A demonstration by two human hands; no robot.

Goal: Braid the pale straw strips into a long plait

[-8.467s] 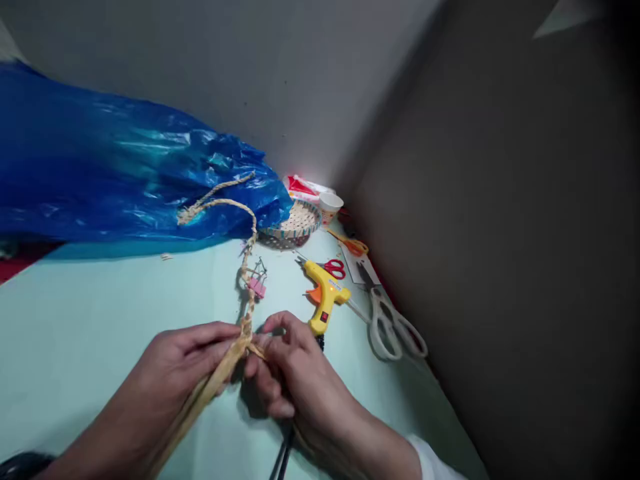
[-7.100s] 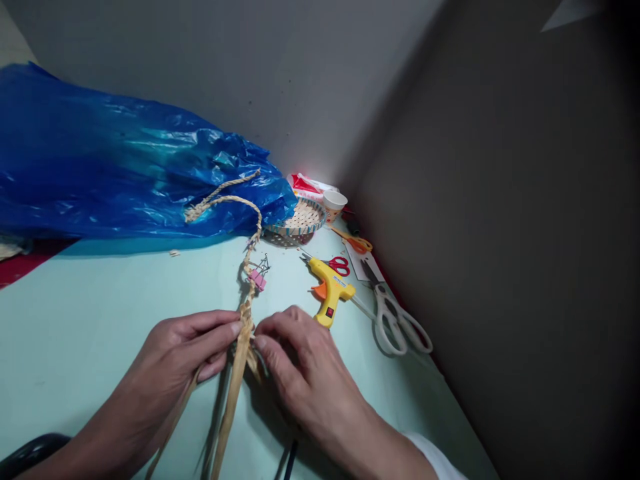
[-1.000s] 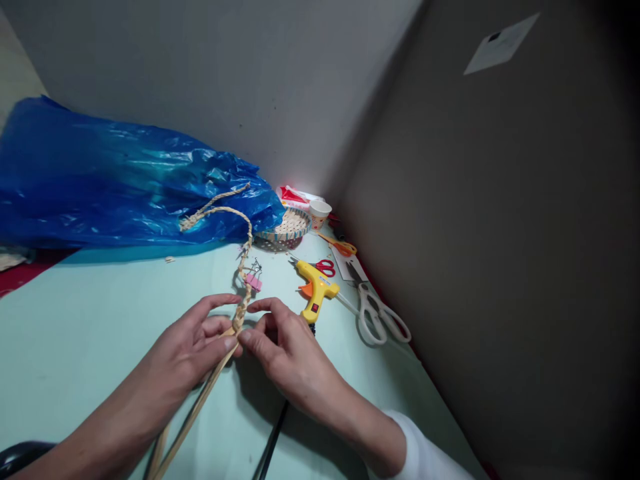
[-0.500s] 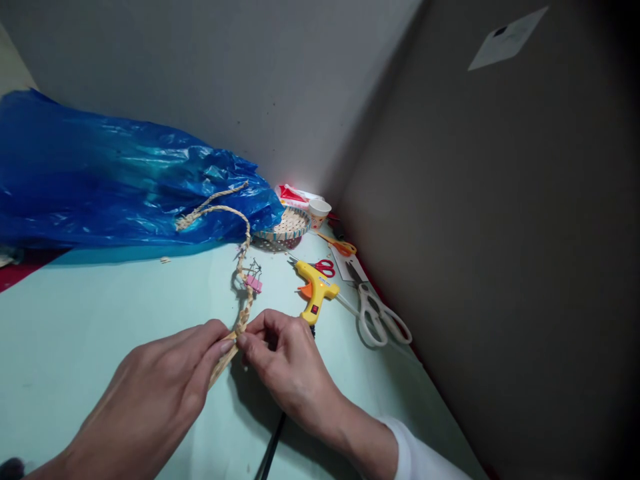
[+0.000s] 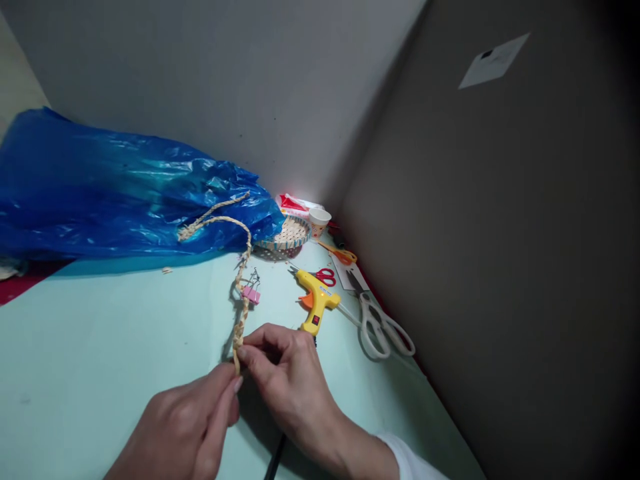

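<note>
A pale straw-coloured braided cord [image 5: 241, 319] runs from the blue bag toward me and ends between my fingers. My right hand [image 5: 287, 373] pinches the braid between thumb and forefinger. Just below it, my left hand [image 5: 193, 413] has its thumb and fingers closed on the strand end of the same cord. A pink binder clip [image 5: 251, 294] is attached to the braid farther up. To the right of my right hand lies a yellow glue gun [image 5: 317, 300] with an orange trigger.
A blue plastic bag [image 5: 125, 193] lies along the back wall. Near the corner are a woven basket [image 5: 293, 232], a paper cup [image 5: 319, 221] and orange scissors [image 5: 344, 255]. Red scissors [image 5: 326, 277] and large grey-handled scissors [image 5: 375, 333] lie near the glue gun.
My left hand has moved down and toward me along the strands, away from the right hand. My right hand still pinches the braid. The view has tilted slightly up.
</note>
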